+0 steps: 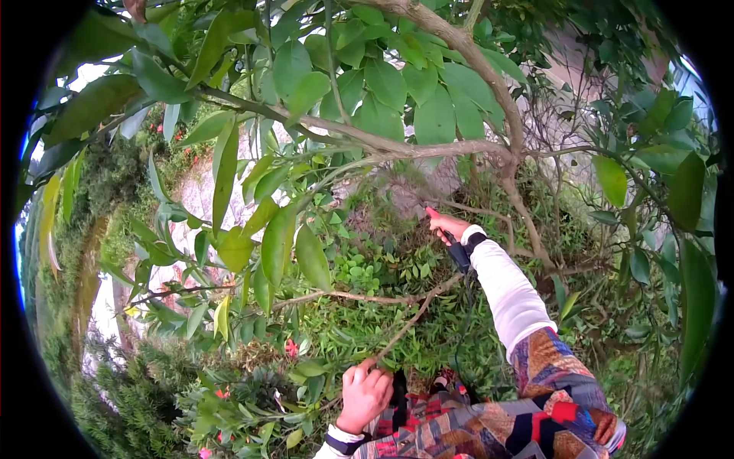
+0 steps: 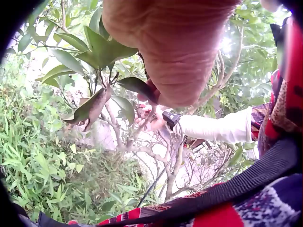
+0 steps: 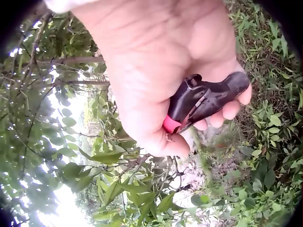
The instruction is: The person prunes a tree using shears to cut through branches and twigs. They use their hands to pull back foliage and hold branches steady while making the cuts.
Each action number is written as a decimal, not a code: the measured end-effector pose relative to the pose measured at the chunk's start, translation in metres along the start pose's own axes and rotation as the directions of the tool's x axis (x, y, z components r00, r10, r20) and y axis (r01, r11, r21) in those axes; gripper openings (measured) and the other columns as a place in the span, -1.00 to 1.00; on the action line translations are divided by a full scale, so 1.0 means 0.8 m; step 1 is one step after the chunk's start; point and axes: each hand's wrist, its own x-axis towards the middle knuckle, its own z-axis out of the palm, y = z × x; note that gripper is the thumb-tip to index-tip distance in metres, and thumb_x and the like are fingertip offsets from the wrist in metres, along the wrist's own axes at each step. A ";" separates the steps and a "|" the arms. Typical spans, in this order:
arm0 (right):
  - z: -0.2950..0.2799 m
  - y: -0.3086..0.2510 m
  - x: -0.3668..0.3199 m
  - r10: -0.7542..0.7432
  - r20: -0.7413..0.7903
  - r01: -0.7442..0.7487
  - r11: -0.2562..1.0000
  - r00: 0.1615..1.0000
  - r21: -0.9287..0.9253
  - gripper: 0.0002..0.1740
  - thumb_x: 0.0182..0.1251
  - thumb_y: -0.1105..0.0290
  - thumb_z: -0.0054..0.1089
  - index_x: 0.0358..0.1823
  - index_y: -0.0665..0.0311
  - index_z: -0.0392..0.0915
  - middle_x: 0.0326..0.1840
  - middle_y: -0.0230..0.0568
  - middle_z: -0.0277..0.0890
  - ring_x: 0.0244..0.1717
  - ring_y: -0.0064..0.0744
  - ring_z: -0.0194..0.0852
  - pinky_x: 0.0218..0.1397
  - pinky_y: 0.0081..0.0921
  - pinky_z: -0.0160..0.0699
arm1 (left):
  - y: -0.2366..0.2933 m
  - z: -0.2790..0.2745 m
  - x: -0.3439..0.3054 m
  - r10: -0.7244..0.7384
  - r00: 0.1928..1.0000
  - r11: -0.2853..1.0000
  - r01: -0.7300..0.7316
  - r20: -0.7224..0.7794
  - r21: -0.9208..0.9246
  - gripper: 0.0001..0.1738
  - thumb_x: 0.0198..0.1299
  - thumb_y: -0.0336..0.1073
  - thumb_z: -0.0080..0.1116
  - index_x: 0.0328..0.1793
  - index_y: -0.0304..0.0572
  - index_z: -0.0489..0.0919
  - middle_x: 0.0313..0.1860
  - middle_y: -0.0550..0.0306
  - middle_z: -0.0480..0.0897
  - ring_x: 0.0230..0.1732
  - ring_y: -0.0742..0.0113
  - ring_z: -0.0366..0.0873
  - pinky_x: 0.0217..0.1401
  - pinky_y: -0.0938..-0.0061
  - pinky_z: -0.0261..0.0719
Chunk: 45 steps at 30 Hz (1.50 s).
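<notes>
My right hand is stretched out ahead, low among the branches. It grips pruning shears with dark handles and a red part near the thumb; the right wrist view shows the fingers wrapped round them, and the blades are mostly hidden. Close to my body, my left hand has its fingers curled round the end of a thin bare branch. That branch slants up and right, away from the hand. In the left wrist view, green leaves stand beside the left hand, whose fingertips are mostly hidden.
A forked tree limb with broad leaves crosses above and ahead of the hands. Another bare branch runs across the middle. Dense grass and weeds cover the ground. A dark cable hangs near the right arm.
</notes>
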 end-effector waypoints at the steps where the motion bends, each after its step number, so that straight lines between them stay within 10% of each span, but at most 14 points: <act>1: -0.003 -0.002 0.004 0.009 0.005 -0.009 0.998 1.000 -0.065 -0.60 0.26 0.02 0.29 -0.17 0.21 0.52 -0.48 -0.42 0.36 -0.60 -0.53 0.31 -0.49 -0.42 0.31 | -0.001 0.001 -0.001 0.000 1.000 1.000 0.000 0.002 -0.003 -0.79 0.07 -0.30 0.41 -0.14 0.02 0.70 -0.12 0.29 0.69 0.22 0.13 0.59 0.25 0.12 0.36; 8: -0.017 -0.009 0.015 -0.025 -0.014 0.018 0.945 1.000 -0.327 -0.57 0.21 0.02 0.31 -0.19 0.27 0.55 -0.50 -0.40 0.36 -0.60 -0.52 0.32 -0.52 -0.42 0.25 | -0.001 -0.001 0.001 0.001 1.000 1.000 0.000 0.019 -0.005 -0.78 0.07 -0.29 0.41 -0.12 0.05 0.70 -0.12 0.30 0.69 0.23 0.14 0.58 0.27 0.12 0.36; 27: -0.007 -0.005 0.018 -0.025 -0.144 -0.012 0.968 0.989 -0.250 -0.68 0.13 0.21 0.33 -0.30 0.34 0.56 -0.61 -0.27 0.44 -0.71 -0.45 0.31 -0.64 -0.37 0.20 | 0.003 -0.002 0.000 0.008 1.000 1.000 -0.008 -0.004 0.001 -0.78 0.05 -0.29 0.42 -0.14 0.04 0.69 -0.12 0.31 0.69 0.22 0.16 0.59 0.24 0.15 0.36; 45: 0.023 -0.012 -0.077 -0.177 0.114 0.123 0.921 0.978 0.370 -0.83 0.55 0.20 0.13 0.00 -0.03 0.35 -0.50 -0.63 0.20 -0.61 -0.74 0.10 -0.60 -0.63 0.03 | 0.003 -0.004 0.006 0.017 0.999 1.000 -0.018 -0.042 -0.013 -0.80 0.03 -0.32 0.41 -0.18 0.00 0.69 -0.15 0.28 0.68 0.19 0.14 0.60 0.25 0.13 0.37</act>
